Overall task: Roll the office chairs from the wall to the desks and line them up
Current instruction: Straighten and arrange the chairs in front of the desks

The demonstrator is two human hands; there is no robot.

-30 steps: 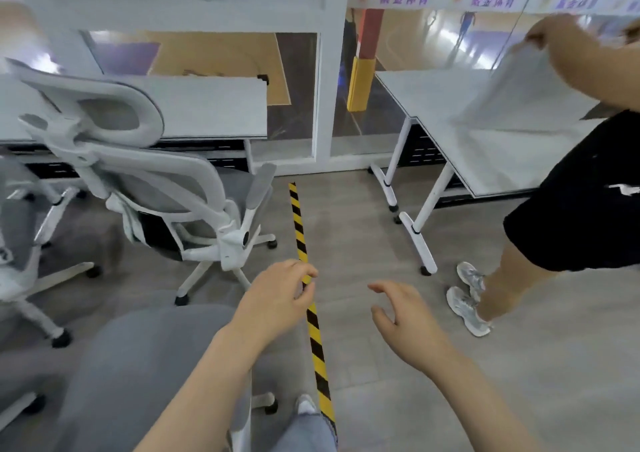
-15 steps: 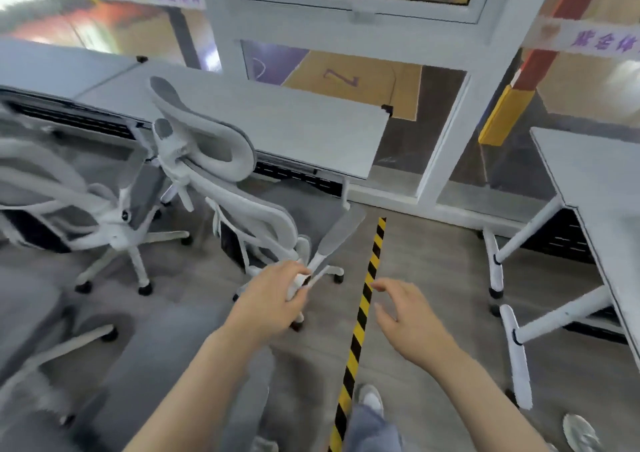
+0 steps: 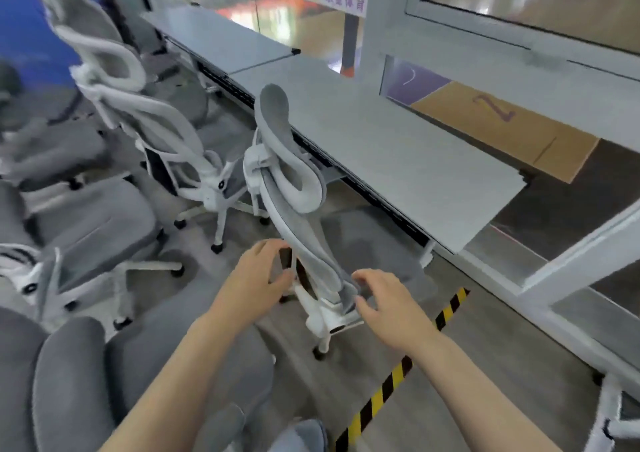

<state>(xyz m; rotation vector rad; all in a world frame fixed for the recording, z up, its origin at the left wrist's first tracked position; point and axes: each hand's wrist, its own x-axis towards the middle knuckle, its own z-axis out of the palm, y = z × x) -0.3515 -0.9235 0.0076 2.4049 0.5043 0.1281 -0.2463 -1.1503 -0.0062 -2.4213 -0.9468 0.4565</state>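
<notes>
While both arms reach forward from the bottom of the view, the left hand and the right hand flank the lower back of a gray-and-white office chair that stands at about 12 o'clock from them. That chair faces the long gray table, its seat tucked toward the table edge and its headrest rising above the tabletop line. On the left hand the fingers are loosely curled with the tips at the chair's back frame; motion blur makes it impossible to tell whether they actually grip it. On the right hand the fingers are bent and spread, close to the bottom edge of the backrest near the white arm mount, holding nothing that can be made out. A 2nd chair of the same kind stands at 10 o'clock, also turned toward the table and just beside the first. More gray chairs crowd the left side at 9 o'clock, and another gray seat fills the lower left at 7 o'clock. A yellow-and-black striped tape runs across the floor from 5 o'clock up toward 2 o'clock. A person in a blue shirt is at 11 o'clock, blurred. Beyond the table, white-framed glass panels look onto a sports court.
</notes>
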